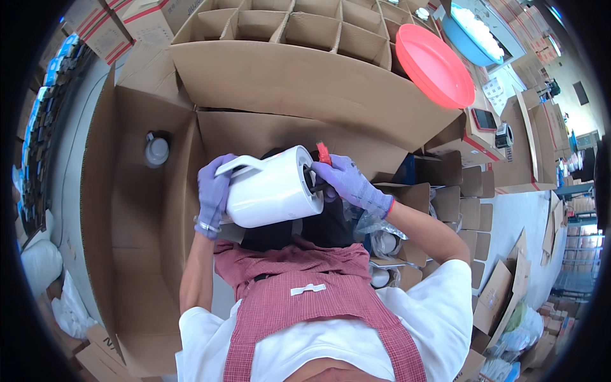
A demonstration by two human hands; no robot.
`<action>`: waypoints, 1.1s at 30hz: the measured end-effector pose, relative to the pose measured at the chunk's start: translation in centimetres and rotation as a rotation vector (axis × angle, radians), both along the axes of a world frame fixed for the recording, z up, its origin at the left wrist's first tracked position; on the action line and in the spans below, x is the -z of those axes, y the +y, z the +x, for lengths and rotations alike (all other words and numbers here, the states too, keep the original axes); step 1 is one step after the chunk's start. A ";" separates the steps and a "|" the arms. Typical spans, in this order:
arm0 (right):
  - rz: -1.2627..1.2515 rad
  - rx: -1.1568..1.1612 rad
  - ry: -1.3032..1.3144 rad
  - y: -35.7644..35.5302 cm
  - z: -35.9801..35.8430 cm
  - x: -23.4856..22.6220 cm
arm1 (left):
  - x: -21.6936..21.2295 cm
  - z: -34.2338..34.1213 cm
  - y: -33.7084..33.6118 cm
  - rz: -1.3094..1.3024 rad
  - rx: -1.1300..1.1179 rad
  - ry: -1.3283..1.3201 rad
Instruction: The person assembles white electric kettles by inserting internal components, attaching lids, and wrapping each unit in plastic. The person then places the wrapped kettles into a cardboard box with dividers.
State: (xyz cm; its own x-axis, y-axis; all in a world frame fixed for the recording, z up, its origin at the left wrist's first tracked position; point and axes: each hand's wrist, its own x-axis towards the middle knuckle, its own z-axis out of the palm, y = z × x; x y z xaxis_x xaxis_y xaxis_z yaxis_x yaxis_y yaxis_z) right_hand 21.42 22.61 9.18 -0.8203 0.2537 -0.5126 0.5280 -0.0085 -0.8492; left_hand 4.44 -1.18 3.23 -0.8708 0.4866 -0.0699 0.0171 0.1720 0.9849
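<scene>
A white plastic jug-like container (272, 186) lies sideways in front of my chest, its handle to the upper left. My left hand (212, 194), in a purple glove, grips its handle end. My right hand (348, 181), also gloved in purple, holds a dark part at the container's base end, with a small red piece (323, 153) sticking up just above the fingers. I wear a red checked apron (318, 305) over a white shirt.
A big open cardboard box (133, 210) on the left has one white bottle (156, 150) in it. Cardboard divider grids (299, 25) lie beyond. A red basin (434, 63) and blue basin (474, 32) sit upper right. Boxes with white items (385, 245) stand at my right.
</scene>
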 end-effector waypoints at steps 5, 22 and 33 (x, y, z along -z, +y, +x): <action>0.196 -0.125 0.160 3.5 -0.2 -3.3 | -2.6 5.7 0.4 0.162 -0.016 -0.013; 1.848 0.012 0.710 14.7 8.2 -8.0 | -0.8 3.6 -3.7 0.060 0.071 0.098; 1.005 -0.338 -0.548 2.9 12.5 24.0 | -5.7 1.0 12.9 -0.051 0.744 0.058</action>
